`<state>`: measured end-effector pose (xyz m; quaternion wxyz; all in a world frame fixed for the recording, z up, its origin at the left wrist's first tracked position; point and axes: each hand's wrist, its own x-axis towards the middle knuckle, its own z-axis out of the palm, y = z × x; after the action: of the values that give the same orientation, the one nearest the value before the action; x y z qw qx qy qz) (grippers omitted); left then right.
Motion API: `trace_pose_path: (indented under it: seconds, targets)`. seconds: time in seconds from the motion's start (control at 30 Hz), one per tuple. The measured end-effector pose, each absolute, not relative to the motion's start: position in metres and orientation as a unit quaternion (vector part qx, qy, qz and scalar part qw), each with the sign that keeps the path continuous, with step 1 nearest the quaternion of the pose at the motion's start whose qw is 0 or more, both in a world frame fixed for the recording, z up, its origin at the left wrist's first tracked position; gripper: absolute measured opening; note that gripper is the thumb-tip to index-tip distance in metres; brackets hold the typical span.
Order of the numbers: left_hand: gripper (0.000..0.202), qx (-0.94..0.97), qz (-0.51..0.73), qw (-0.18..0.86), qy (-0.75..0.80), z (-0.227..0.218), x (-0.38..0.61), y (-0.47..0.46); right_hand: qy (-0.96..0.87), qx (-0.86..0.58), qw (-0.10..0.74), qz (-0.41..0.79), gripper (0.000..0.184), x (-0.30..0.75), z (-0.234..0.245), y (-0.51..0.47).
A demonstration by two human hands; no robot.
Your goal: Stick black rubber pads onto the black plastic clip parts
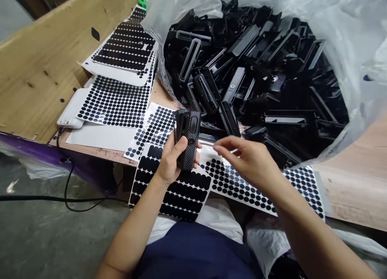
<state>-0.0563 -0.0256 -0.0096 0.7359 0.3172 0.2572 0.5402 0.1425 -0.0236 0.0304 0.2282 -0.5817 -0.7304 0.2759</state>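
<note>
My left hand (173, 158) is wrapped round a black plastic part (190, 138) with a ribbed, carbon-look face, held upright with the thumb across its front. To the right, my right hand (246, 156) hovers apart from that part, thumb and forefinger brought together; whatever is between them, if anything, is too small to make out. Beneath the left hand lies a sheet of black rounded stickers (184, 196), sticking out over the table edge. A sheet of round black dot stickers (232, 180) lies below the right hand.
A large clear plastic bag (359, 69) full of similar black parts (208, 89) fills the back of the table. More sticker sheets (116, 101) lie at left beside a white device (72, 111) with a cable (67, 182). A wooden board (54, 65) borders the left.
</note>
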Motion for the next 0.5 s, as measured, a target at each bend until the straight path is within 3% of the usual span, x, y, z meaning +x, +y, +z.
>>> trace_pose_path:
  seconds: [0.1,0.3,0.4,0.5]
  targets:
    - [0.044,0.277,0.563,0.728,0.276,-0.008,-0.054,-0.024,-0.801,-0.547,0.126,0.209,0.016,0.156,0.020,-0.031]
    - [0.036,0.256,0.594,0.707,0.284,-0.007,-0.052,-0.025,-0.839,-0.513,0.074,0.167,0.016,0.157,0.018,-0.023]
    - [0.038,0.274,0.574,0.717,0.287,-0.009,-0.054,-0.026,-0.807,-0.528,0.085,0.251,0.014,0.154,0.030,-0.014]
    - [0.043,0.285,0.557,0.725,0.287,-0.011,-0.055,-0.027,-0.699,-0.549,0.188,0.419,0.028,0.143,0.046,-0.011]
